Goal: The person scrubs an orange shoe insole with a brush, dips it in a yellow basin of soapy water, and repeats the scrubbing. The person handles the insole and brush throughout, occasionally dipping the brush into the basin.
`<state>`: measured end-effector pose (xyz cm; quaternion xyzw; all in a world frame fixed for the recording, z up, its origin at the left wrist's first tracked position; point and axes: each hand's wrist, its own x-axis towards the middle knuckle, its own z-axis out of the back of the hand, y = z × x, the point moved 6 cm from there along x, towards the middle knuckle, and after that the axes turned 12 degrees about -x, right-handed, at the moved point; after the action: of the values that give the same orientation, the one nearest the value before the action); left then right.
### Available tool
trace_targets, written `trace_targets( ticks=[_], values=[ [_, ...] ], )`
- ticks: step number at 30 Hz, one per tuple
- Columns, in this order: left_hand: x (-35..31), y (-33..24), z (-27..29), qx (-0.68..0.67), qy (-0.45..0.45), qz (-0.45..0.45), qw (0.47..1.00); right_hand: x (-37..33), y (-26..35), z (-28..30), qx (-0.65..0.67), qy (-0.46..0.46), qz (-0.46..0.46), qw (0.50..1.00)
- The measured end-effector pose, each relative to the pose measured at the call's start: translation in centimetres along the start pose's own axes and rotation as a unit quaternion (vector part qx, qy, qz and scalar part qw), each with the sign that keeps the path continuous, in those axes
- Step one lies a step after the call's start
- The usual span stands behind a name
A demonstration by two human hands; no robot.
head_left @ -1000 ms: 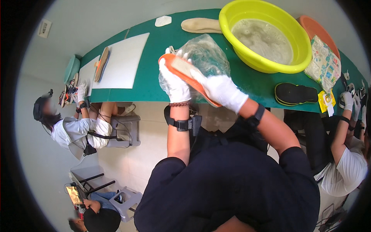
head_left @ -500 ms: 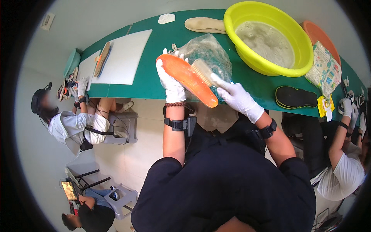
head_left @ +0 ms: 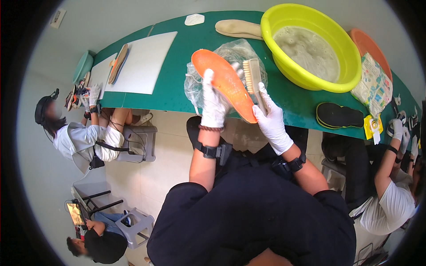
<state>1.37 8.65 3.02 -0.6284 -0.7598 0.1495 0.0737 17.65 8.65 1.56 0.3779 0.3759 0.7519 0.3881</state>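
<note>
An orange insole [head_left: 226, 86] held up at upper centre of the frame, a scrubbing brush [head_left: 254, 82] laid against its right edge.

The gloved left hand [head_left: 214, 104] is clamped around the insole; the gloved right hand [head_left: 271, 119] grips the brush handle. This looks like the scrubbing step; the next stroke likely needs firm support behind the insole. Behind lie a clear plastic bag [head_left: 195, 86], a green table [head_left: 177, 84] and a yellow basin [head_left: 310, 44] of sudsy water at upper right.
</note>
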Motion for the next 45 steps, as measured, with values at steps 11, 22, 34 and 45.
trace_targets(
  ticks=[11, 22, 34, 45],
  values=[
    [-1.5, 1.4, 4.7, 0.0, -0.094, -0.003, 0.996, -1.5, 3.7, 0.0, -0.104, 0.044, 0.056, 0.992],
    [-2.3, 2.6, 1.7, -0.041, -0.057, 0.03, 0.997, -1.9, 4.2, -0.2, -0.185, 0.065, 0.062, 0.979],
    [-1.6, 3.0, 3.2, 0.006, -0.07, -0.025, 0.997, -2.7, 4.9, -1.5, -0.158, 0.142, 0.055, 0.976],
    [-1.6, 3.9, 3.4, -0.035, -0.029, 0.017, 0.999, -1.2, 3.5, -0.8, 0.002, 0.081, 0.004, 0.997]
  ],
)
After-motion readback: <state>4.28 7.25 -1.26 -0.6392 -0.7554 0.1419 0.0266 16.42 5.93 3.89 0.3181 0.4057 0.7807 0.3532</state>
